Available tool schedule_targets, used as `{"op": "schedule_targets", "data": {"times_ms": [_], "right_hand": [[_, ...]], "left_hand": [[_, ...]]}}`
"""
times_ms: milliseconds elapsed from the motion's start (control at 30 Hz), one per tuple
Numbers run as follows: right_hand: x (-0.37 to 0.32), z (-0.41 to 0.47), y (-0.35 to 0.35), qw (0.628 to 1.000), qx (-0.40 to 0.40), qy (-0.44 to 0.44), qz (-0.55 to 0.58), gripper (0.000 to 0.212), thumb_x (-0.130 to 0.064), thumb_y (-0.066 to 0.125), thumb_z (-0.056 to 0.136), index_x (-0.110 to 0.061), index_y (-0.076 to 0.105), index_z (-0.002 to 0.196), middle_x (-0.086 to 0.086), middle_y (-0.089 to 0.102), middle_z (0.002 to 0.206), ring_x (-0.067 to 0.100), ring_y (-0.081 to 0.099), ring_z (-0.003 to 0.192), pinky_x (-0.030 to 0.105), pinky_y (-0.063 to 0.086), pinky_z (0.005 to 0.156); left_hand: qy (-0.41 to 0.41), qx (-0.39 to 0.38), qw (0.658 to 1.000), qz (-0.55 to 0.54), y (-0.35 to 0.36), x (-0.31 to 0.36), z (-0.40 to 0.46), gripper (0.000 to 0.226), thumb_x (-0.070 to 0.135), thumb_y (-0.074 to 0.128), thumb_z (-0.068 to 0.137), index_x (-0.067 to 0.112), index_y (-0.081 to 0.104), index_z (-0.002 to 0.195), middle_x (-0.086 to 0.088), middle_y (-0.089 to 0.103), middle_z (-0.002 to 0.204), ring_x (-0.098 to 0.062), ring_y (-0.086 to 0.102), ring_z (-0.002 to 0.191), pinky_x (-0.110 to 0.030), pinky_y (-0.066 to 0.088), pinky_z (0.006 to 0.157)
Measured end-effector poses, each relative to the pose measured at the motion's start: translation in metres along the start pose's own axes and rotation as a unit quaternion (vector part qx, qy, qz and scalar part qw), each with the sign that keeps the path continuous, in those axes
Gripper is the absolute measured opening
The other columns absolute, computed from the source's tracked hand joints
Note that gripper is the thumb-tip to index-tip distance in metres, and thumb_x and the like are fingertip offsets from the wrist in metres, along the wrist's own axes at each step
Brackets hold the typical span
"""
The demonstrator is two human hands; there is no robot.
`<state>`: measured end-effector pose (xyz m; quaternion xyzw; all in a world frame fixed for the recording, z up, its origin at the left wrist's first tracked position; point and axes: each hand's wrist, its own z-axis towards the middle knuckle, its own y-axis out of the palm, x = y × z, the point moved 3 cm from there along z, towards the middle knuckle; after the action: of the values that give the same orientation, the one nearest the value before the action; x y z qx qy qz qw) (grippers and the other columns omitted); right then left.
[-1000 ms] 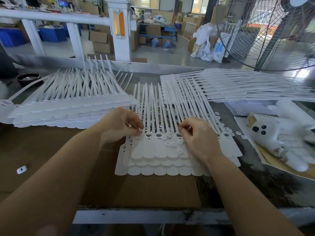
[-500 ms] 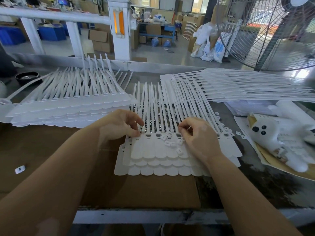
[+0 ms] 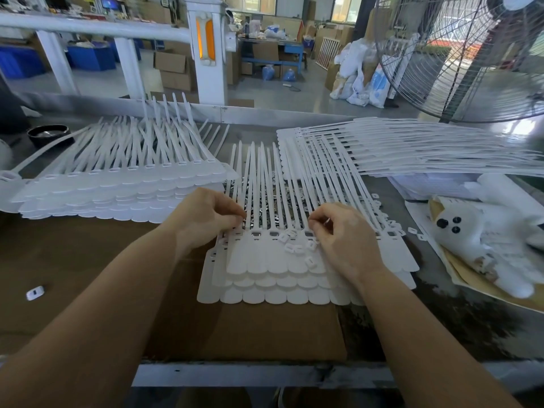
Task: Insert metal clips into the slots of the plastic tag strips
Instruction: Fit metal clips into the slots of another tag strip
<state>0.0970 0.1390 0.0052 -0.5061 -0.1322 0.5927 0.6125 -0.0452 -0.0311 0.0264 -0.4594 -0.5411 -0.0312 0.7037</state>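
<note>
Brown cardboard (image 3: 259, 328) covers the tabletop (image 3: 459, 328) under both hands. Left hand (image 3: 203, 219) curls its grip, fingertips pinching at the strip tails; what it pinches is unclear. Right hand (image 3: 341, 234) pinches a small metal clip (image 3: 327, 221). White tag strips (image 3: 265, 260) lie stacked between them, loose caps (image 3: 297, 248) on top, more piles (image 3: 117, 178) just beside.
</note>
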Motion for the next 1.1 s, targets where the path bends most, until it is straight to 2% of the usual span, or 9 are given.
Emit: {"op": "schedule_targets", "data": {"times_ms": [67,300,400,533,700,800,933,1000,1100], "right_hand": [[0.000,0.000,0.000,1.000,-0.001,0.001,0.000,0.005,-0.019,0.060,0.088,-0.018,0.064,0.087,-0.007,0.062,0.087,0.010,0.050,0.086,0.023,0.039,0.079],[0.000,0.000,0.000,1.000,0.005,0.003,0.002,0.005,-0.019,0.060,0.088,-0.019,0.064,0.085,-0.008,0.060,0.085,0.009,0.049,0.086,0.023,0.038,0.078],[0.000,0.000,0.000,1.000,0.005,0.002,0.000,0.005,-0.019,0.060,0.088,-0.019,0.064,0.085,-0.010,0.057,0.083,0.009,0.048,0.085,0.023,0.036,0.076],[0.000,0.000,0.001,1.000,0.005,0.001,0.000,0.005,-0.019,0.060,0.087,-0.018,0.064,0.085,-0.009,0.057,0.083,0.010,0.048,0.085,0.025,0.038,0.077],[0.000,0.000,0.001,1.000,0.007,0.000,0.000,0.005,-0.019,0.060,0.088,-0.019,0.064,0.085,-0.010,0.057,0.082,0.010,0.049,0.084,0.024,0.038,0.077],[0.000,0.000,0.001,1.000,0.007,0.003,0.003,0.004,-0.019,0.061,0.087,-0.019,0.064,0.085,-0.010,0.057,0.082,0.010,0.048,0.084,0.024,0.038,0.077],[0.000,-0.001,0.001,1.000,0.010,0.003,0.004,0.004,-0.019,0.061,0.087,-0.019,0.065,0.085,-0.012,0.056,0.081,0.009,0.048,0.085,0.023,0.037,0.077],[0.000,-0.001,0.001,1.000,0.010,0.002,0.005,0.004,-0.018,0.061,0.087,-0.019,0.065,0.085,-0.011,0.055,0.081,0.009,0.048,0.085,0.022,0.036,0.076],[0.000,-0.002,0.001,1.000,0.010,0.002,0.004,0.004,-0.019,0.061,0.087,-0.019,0.065,0.085,-0.012,0.055,0.081,0.008,0.047,0.084,0.022,0.035,0.076]], "left_hand": [[0.041,0.029,0.998,0.024,0.006,0.009,-0.003,0.013,0.013,0.067,0.084,0.025,0.070,0.082,0.012,0.067,0.081,-0.003,0.059,0.077,-0.019,0.045,0.073],[0.126,-0.014,0.989,0.069,0.039,0.033,-0.008,0.010,0.019,0.072,0.080,0.025,0.075,0.088,0.025,0.060,0.074,0.012,0.055,0.068,-0.002,0.040,0.062],[0.115,-0.010,0.990,0.085,0.044,0.030,-0.007,0.014,0.022,0.072,0.080,0.025,0.075,0.094,0.027,0.056,0.075,0.011,0.052,0.072,-0.005,0.036,0.068],[0.121,-0.010,0.986,0.118,0.044,0.031,-0.007,0.014,0.024,0.071,0.082,0.027,0.073,0.095,0.028,0.052,0.076,0.009,0.050,0.072,-0.002,0.033,0.064],[0.174,0.001,0.967,0.187,0.048,0.034,-0.007,0.020,0.024,0.058,0.091,0.019,0.070,0.106,0.012,0.053,0.091,-0.004,0.048,0.082,-0.012,0.033,0.075],[0.175,0.043,0.973,0.142,0.045,0.033,-0.009,0.018,0.020,0.056,0.093,0.013,0.068,0.104,0.005,0.062,0.093,-0.007,0.054,0.083,-0.015,0.039,0.077],[0.095,0.066,0.993,0.008,0.034,0.024,-0.003,0.010,0.013,0.057,0.092,0.011,0.067,0.091,0.002,0.068,0.076,-0.011,0.065,0.069,-0.023,0.055,0.070],[0.053,0.052,0.994,-0.086,0.032,0.020,-0.002,0.014,0.005,0.058,0.090,0.012,0.065,0.081,-0.002,0.067,0.069,-0.006,0.064,0.056,-0.018,0.055,0.059],[0.035,0.037,0.990,-0.134,0.029,0.015,-0.002,0.013,0.000,0.062,0.086,0.011,0.066,0.080,-0.005,0.068,0.067,-0.008,0.066,0.056,-0.016,0.054,0.056]]}}
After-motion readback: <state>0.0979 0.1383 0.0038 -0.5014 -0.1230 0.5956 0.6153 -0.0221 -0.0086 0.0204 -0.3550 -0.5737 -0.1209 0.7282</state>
